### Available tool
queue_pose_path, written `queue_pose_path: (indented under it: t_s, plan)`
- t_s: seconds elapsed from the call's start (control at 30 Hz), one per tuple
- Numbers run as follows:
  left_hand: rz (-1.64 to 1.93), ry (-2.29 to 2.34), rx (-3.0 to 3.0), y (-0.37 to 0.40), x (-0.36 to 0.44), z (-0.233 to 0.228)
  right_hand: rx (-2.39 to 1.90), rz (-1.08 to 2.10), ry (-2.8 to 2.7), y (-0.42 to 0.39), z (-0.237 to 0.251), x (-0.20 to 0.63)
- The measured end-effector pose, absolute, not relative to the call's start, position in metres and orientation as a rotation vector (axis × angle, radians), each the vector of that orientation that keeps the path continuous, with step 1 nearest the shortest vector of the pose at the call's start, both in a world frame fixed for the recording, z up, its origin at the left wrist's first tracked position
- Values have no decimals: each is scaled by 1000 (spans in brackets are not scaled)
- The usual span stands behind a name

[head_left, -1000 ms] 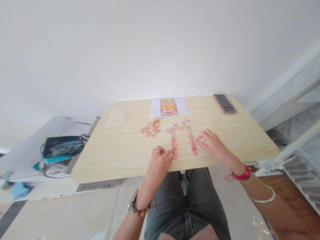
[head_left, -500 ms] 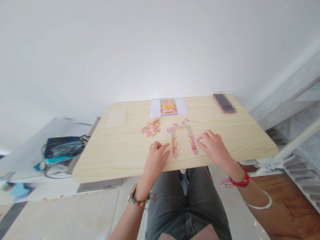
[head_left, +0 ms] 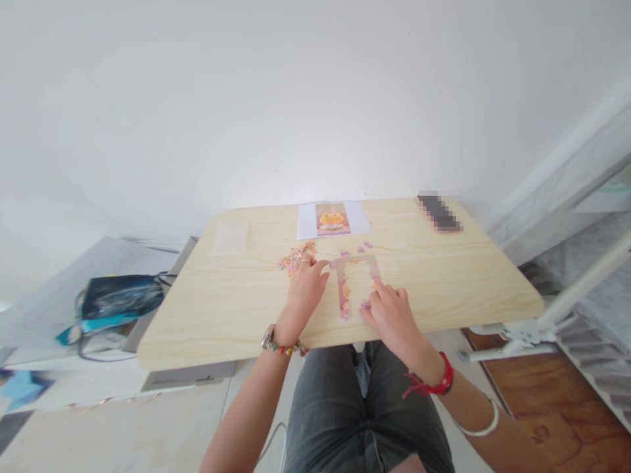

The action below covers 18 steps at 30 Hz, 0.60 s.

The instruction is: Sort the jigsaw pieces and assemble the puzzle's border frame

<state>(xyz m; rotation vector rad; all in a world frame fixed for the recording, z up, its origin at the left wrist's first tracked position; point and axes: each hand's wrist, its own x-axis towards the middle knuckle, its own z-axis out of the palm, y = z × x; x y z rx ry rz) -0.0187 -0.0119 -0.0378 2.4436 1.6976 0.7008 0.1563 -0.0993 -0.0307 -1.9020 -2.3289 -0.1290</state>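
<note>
Near the table's (head_left: 221,309) front edge, the puzzle frame (head_left: 355,284) is pinned by the right hand (head_left: 389,314), fingers together, while the left hand (head_left: 305,289), fingers loosely curled, risks scattering the loose pieces (head_left: 294,256) alongside.

Pale wood-grain desk (head_left: 434,276). Pink, purple and orange puzzle frame (head_left: 355,284); orange and pink loose pieces (head_left: 294,255). White sheet with an orange picture (head_left: 332,219). Red wristband (head_left: 438,383); dark grey jeans (head_left: 355,407).
</note>
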Motion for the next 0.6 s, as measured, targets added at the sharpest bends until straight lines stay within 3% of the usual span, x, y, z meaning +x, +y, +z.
queue_pose_path:
  t_s: [0.2,0.43,0.6]
  plan:
    - [802,1643,2419,-34,-27,-54,-1739,-39,-2339,-44,-12,172]
    - [873,1665,2411,-53,-40,-55,-1445,280,-2582,36,-11,159]
    - [914,1668,2398,-58,-45,-61,-1434,205,-2772,38,-15,134]
